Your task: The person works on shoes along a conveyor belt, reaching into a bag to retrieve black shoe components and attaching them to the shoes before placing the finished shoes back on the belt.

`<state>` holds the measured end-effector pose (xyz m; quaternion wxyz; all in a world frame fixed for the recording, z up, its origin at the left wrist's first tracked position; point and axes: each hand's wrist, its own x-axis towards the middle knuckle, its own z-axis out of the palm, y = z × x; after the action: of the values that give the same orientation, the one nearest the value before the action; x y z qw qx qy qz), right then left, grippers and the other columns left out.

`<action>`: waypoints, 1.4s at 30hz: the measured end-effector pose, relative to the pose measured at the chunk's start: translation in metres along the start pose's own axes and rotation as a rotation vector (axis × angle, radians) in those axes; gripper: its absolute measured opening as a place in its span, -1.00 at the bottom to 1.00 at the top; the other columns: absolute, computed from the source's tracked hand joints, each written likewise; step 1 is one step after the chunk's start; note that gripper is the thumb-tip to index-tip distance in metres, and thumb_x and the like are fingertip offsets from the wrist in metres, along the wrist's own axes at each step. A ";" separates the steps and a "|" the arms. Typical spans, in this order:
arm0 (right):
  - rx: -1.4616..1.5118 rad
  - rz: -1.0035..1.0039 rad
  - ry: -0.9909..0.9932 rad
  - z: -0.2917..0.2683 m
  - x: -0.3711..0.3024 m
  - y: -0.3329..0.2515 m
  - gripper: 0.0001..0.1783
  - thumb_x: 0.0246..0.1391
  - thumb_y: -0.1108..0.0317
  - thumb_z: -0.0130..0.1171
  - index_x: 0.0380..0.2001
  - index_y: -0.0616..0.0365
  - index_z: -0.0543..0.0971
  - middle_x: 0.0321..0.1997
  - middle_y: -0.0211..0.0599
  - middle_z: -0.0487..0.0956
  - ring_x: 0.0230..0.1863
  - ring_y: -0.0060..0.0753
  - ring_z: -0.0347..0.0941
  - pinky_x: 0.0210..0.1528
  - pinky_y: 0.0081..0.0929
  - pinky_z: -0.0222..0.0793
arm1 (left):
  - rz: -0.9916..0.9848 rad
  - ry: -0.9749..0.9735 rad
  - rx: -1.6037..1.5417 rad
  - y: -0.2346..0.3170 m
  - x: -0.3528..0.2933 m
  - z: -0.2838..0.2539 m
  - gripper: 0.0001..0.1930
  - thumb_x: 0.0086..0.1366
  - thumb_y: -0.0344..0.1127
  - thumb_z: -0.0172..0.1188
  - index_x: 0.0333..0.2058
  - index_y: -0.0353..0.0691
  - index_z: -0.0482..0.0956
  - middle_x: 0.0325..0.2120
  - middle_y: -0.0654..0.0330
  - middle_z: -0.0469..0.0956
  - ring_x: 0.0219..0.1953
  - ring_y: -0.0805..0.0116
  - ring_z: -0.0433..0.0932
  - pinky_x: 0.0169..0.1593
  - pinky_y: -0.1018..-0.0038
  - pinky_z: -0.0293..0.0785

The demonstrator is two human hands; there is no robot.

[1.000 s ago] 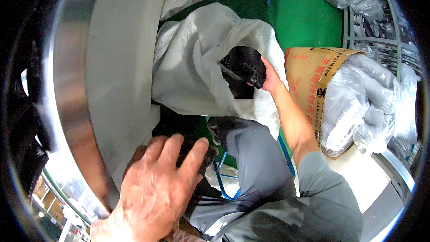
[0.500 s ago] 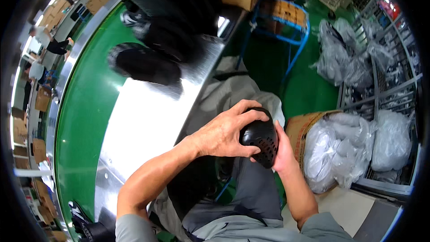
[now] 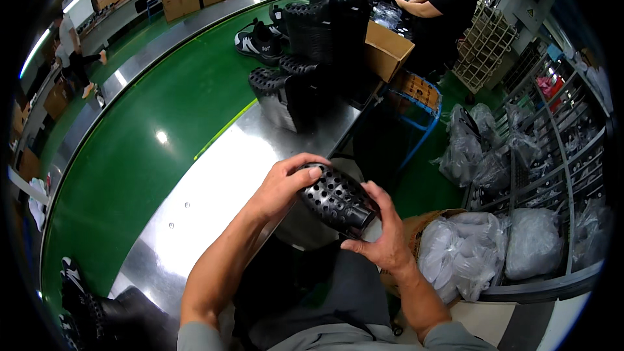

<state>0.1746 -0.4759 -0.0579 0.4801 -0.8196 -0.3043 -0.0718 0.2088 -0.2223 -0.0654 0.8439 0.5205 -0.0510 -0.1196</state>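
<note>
Between my two hands is a black perforated plastic shoe insert (image 3: 337,198), held over the near edge of the metal bench (image 3: 201,185). My left hand (image 3: 279,188) is closed around its rounded, hole-covered end, thumb lying on top. At the narrower end, my right hand (image 3: 388,237) grips with thumb and fingers on either side. Farther up the bench rise nested stacks of similar black perforated pieces, one tall stack (image 3: 318,29) and one shorter stack (image 3: 276,94). A black shoe with a white sole (image 3: 258,42) sits beside the tall stack.
Past the stacks stand an open cardboard box (image 3: 388,49) and a blue-framed stool (image 3: 419,91). A co-worker in black (image 3: 448,16) works at the far end. To my right are clear-bagged bundles (image 3: 461,253) and a metal rack (image 3: 569,123). Another black-and-white shoe (image 3: 71,274) lies lower left.
My view has swung up, showing more of the bench's far end. The shoe insert has turned in my hands; its holes now face up and my right hand is at the narrow end.
</note>
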 end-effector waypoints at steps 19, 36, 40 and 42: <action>0.348 -0.201 0.115 -0.011 0.243 -0.029 -0.27 0.06 0.43 0.42 0.26 0.24 0.31 0.13 -0.23 0.52 0.13 -0.41 0.47 0.24 -0.42 0.36 | 0.372 0.342 0.620 -0.029 0.009 -0.005 -0.79 0.44 -0.30 0.20 -0.24 -0.38 0.64 -0.53 0.23 0.54 -0.46 0.50 0.47 -0.35 0.50 0.43; -0.083 -0.125 0.195 0.029 0.278 0.031 -0.16 0.04 -0.03 0.44 0.30 0.14 0.38 0.22 0.14 0.50 0.16 0.07 0.51 0.22 -0.20 0.40 | 0.509 0.339 0.801 -0.031 0.011 -0.009 -0.81 0.37 -0.30 0.25 -0.22 -0.34 0.64 -0.42 -0.07 0.65 -0.40 0.12 0.65 -0.28 0.35 0.54; -0.311 -0.256 0.205 0.031 0.283 0.021 -0.49 0.20 0.10 0.29 0.16 0.03 0.53 0.08 0.03 0.59 0.03 0.11 0.55 0.10 -0.18 0.47 | 0.497 0.335 0.796 -0.033 0.012 -0.007 -0.81 0.37 -0.31 0.24 -0.22 -0.34 0.63 -0.42 -0.07 0.65 -0.41 0.12 0.66 -0.28 0.35 0.54; -0.337 -0.260 0.196 0.030 0.286 0.018 -0.48 0.20 0.10 0.29 0.16 0.05 0.52 0.05 0.04 0.59 0.02 0.12 0.55 0.10 -0.18 0.47 | 0.507 0.337 0.808 -0.032 0.012 -0.008 -0.81 0.37 -0.31 0.24 -0.22 -0.34 0.63 -0.43 -0.07 0.64 -0.41 0.12 0.65 -0.28 0.35 0.54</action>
<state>0.4093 -0.3344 0.0299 0.3504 -0.8313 -0.3428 -0.2622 0.2169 -0.2317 -0.0981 0.5740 0.7889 -0.0809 0.2039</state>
